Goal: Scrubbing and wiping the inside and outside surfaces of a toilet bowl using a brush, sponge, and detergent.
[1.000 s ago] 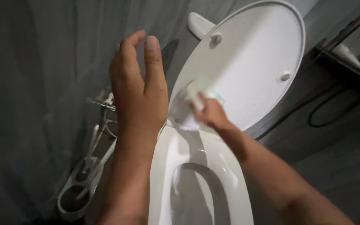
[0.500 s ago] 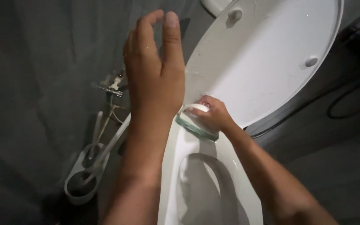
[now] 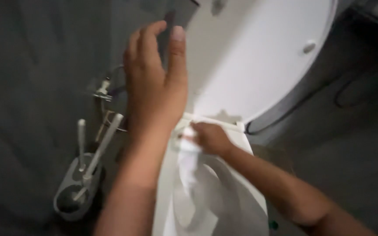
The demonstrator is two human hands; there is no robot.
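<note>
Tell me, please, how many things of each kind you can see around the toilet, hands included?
Hands: 2, left hand raised and open, right hand at the back of the toilet seat
Toilet lids: 1, the lid standing up
Toilet seats: 1
Brush holders: 1, the holder on the floor
Handles in the holder: 2, handles
Total: 7

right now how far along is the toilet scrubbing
Partway, as far as the blurred view shows. Done: the lid is raised and its underside looks white and clean. In hand: the right hand presses a scrubber, too blurred to make out, on the back of the seat by the hinge; the left hand hovers open, holding nothing. Left: the rest of the seat and the bowl.
</note>
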